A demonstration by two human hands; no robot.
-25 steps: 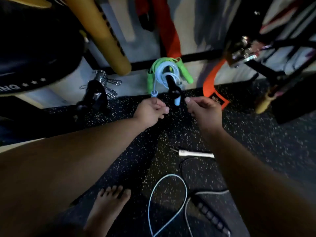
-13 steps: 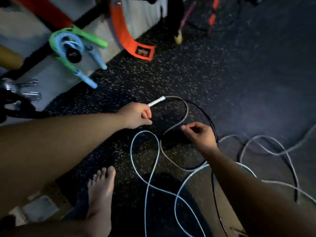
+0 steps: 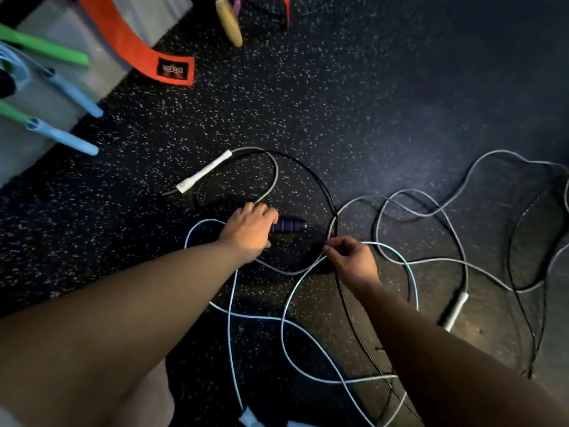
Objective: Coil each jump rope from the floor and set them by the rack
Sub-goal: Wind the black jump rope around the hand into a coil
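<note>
Several jump ropes lie tangled on the black speckled floor (image 3: 369, 103). My left hand (image 3: 249, 231) grips the black-and-purple ribbed handle (image 3: 289, 225) of a thin black rope (image 3: 314, 177). My right hand (image 3: 351, 260) is pinched shut on a cord where the black rope and a light blue rope (image 3: 229, 306) cross; I cannot tell which cord. A grey rope (image 3: 431, 211) has one white handle (image 3: 204, 171) above my left hand and the other white handle (image 3: 455, 309) at the right. The coiled green rope (image 3: 46, 47) and coiled light blue rope (image 3: 66, 138) hang at the rack, top left.
An orange strap (image 3: 138, 47) hangs down to the floor beside the grey rack base (image 3: 43, 97). A yellowish handle (image 3: 229, 21) lies at the top. Light blue handles (image 3: 249, 418) show at the bottom edge. My bare leg fills the lower left.
My view swung from the rack down to the floor. My left hand moved from near the white handle onto the black-and-purple handle. My right hand closed on a cord.
</note>
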